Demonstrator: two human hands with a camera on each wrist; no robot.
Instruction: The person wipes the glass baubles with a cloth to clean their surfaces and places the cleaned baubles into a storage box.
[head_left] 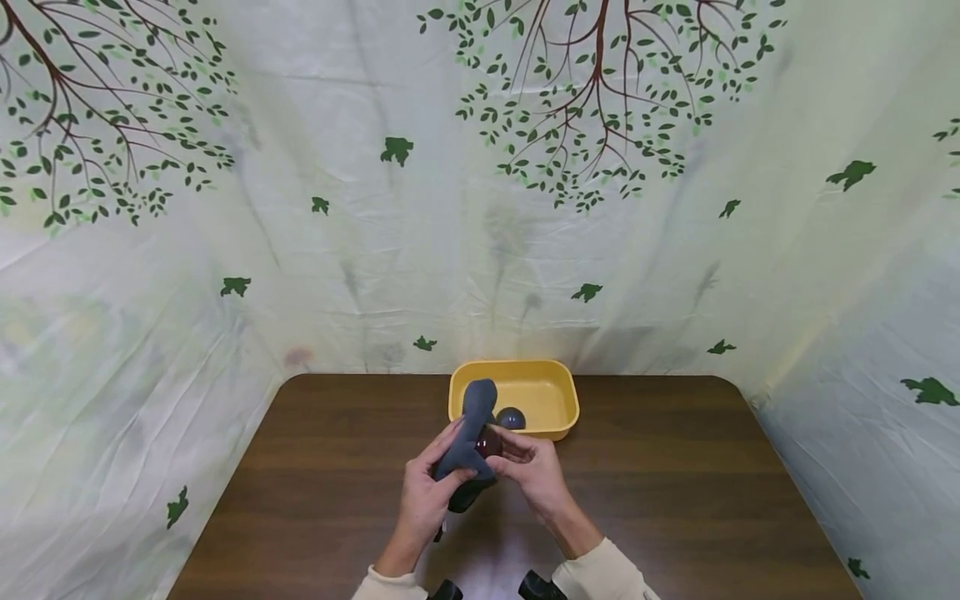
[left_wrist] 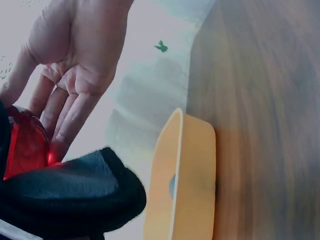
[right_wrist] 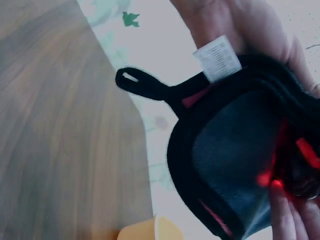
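A dark blue-grey fabric pouch with black edging is held in my left hand, above the table just in front of the yellow tub. In the right wrist view a loop and a white barcode label stick out from the pouch's edge. My right hand grips a rounded, glossy dark-red object at the pouch's side. It looks see-through and bright red in the left wrist view. The pouch partly hides it, so I cannot tell how far inside it is.
The yellow tub stands at the far edge of the brown wooden table. A dark grey ball lies inside its near side. Behind the table hangs a pale cloth printed with branches and leaves.
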